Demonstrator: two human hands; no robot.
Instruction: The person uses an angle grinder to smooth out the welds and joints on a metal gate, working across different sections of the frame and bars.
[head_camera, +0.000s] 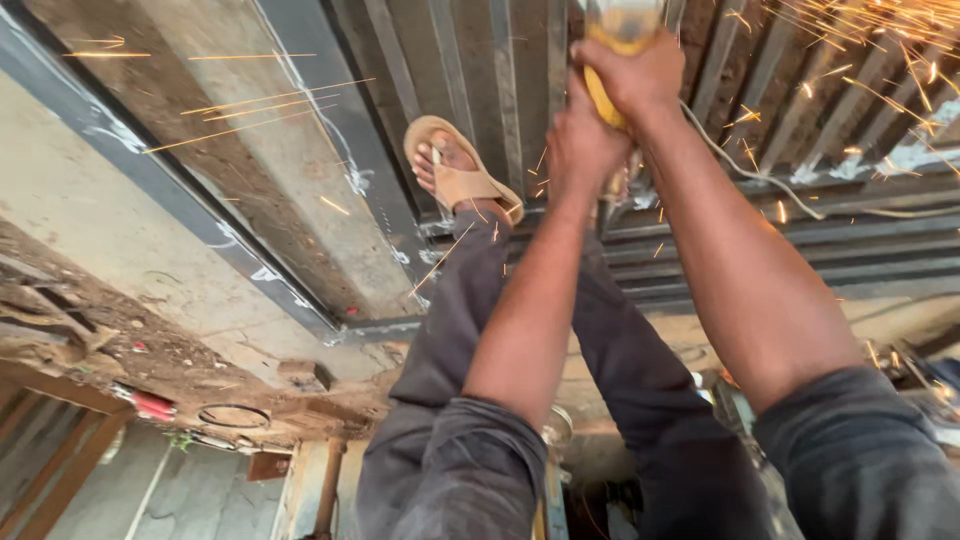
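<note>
Both hands close on the yellow-bodied angle grinder (612, 60) at the far edge of the view: the right hand (635, 75) wraps the yellow body in a full grip, and the left hand (580, 140) sits just below it, fingers curled, apparently on the tool's lower part; the exact hold there is hidden. The grinder works against the grey steel frame of parallel bars (500, 90) lying on the concrete floor (110, 230). Orange sparks (850, 60) stream to the far right and far left.

For a clean cut, judged from this view: keep both wrists locked, hold the disc square to the bar, and keep the white power cord (740, 165) behind the spark stream. The foot in a tan sandal (458, 170) stands on the frame and steadies it, but it is close to the sparks.

No packages, labels or signs are legible. A red flat object (150, 405) lies near left among debris.
</note>
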